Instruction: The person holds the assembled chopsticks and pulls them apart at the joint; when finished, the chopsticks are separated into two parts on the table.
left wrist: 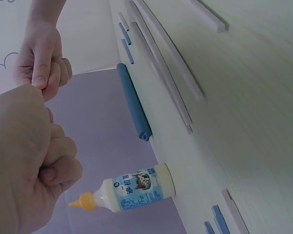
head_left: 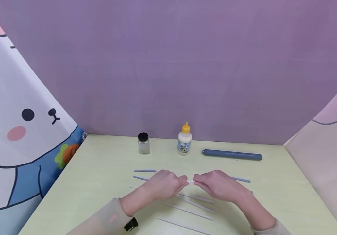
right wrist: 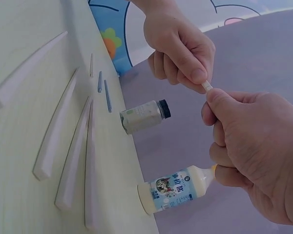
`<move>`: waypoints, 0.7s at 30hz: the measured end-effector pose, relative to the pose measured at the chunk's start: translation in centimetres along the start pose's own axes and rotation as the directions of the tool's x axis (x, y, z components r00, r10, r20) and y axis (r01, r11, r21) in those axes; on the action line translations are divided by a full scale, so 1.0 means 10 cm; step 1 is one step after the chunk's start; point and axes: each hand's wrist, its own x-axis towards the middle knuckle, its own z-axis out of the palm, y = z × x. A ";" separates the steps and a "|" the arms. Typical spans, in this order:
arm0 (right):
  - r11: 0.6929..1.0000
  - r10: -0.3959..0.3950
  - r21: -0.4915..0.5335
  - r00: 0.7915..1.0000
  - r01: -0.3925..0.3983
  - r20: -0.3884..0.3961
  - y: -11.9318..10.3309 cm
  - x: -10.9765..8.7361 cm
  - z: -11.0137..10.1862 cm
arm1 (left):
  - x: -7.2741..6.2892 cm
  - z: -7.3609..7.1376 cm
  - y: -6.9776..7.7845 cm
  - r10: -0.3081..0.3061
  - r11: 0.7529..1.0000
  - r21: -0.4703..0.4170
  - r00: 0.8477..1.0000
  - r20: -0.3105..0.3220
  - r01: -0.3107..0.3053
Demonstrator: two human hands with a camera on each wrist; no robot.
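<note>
Above the pale yellow-green worktop (head_left: 103, 169), between the person's two hands and raised off the surface, is a slim white stick (head_left: 190, 181). Grip state: the left hand (head_left: 166, 184) pinches the stick between thumb and curled forefinger; the right hand (head_left: 219, 185) pinches it likewise from the opposite side. Only a short section is exposed between the thumbs; the grips hide the rest, so its full length cannot be confirmed.

Handling: apply equal thumb pressure on both sides and align the two wrists. Place the thumbs close to the exposed section for control. Avoid twisting, which could let the stick slip. Maintain clearance above the long, pale, straight sticks (head_left: 188, 211) lying below.

Orientation: the long axis runs left to right, nearly level and roughly parallel to the worktop's far edge. One end points into each hand; with both ends covered, any difference between them cannot be told.

Beyond the hands stand a clear, black-lidded jar (head_left: 143, 146) and a white squeeze bottle with a yellow nozzle (head_left: 184, 144); a dark blue bar (head_left: 232, 154) lies to their right.
</note>
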 end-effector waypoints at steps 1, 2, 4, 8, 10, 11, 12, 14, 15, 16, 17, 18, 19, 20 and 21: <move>1.000 -0.001 0.000 1.000 0.001 -0.001 0.00 -0.01 0.00 | 0.00 0.00 0.01 -0.001 1.000 0.006 1.000 0.002 0.001; 1.000 -0.001 0.000 1.000 0.001 -0.003 -0.01 -0.01 -0.01 | 0.00 0.00 0.01 -0.004 1.000 0.011 1.000 0.006 0.004; 1.000 -0.002 0.007 1.000 0.002 -0.003 -0.01 -0.01 -0.01 | 0.00 0.00 0.02 -0.016 1.000 0.022 1.000 0.014 0.016; 1.000 -0.007 0.005 1.000 0.007 -0.015 -0.01 -0.01 -0.01 | 0.00 0.00 0.02 -0.028 0.999 0.020 0.999 0.017 0.027; 1.000 -0.015 0.010 1.000 0.015 -0.024 -0.01 -0.01 -0.01 | -0.01 -0.01 0.03 -0.026 0.999 0.021 1.000 0.015 0.026; 1.000 -0.019 0.012 0.999 0.019 -0.027 -0.01 -0.01 -0.01 | -0.02 -0.01 0.03 -0.025 0.999 0.025 1.000 0.015 0.024; 1.000 -0.024 0.014 0.999 0.024 -0.029 0.00 -0.01 0.00 | -0.02 -0.01 0.03 -0.022 0.999 0.030 1.000 0.016 0.022; 0.999 -0.031 0.023 0.999 0.031 -0.030 0.00 -0.01 0.02 | -0.04 -0.01 0.03 -0.021 0.999 0.034 1.000 0.022 0.020; 0.999 -0.033 0.027 0.999 0.033 -0.029 0.00 -0.01 0.02 | -0.05 -0.01 0.03 -0.025 0.999 0.034 0.999 0.026 0.024; 0.999 -0.032 0.027 0.999 0.033 -0.027 0.00 0.00 0.03 | -0.05 -0.02 0.03 -0.032 0.999 0.032 0.999 0.029 0.031; 0.999 -0.030 0.024 0.999 0.031 -0.025 0.01 0.01 0.04 | -0.06 -0.02 0.03 -0.041 0.999 0.028 0.999 0.031 0.040; 0.999 -0.029 0.020 0.999 0.029 -0.026 0.01 0.01 0.05 | -0.06 -0.02 0.02 -0.048 0.999 0.022 0.998 0.032 0.048; 1.000 -0.024 0.016 0.999 0.025 -0.025 0.02 0.02 0.05 | -0.06 -0.02 0.02 -0.055 0.998 0.017 0.998 0.032 0.054; 1.000 -0.021 0.013 0.999 0.021 -0.024 0.02 0.02 0.06 | -0.07 -0.02 0.02 -0.059 0.998 0.014 0.998 0.032 0.059; 1.000 -0.017 0.010 1.000 0.017 -0.024 0.03 0.03 0.07 | -0.07 -0.02 0.01 -0.062 0.998 0.012 0.998 0.033 0.062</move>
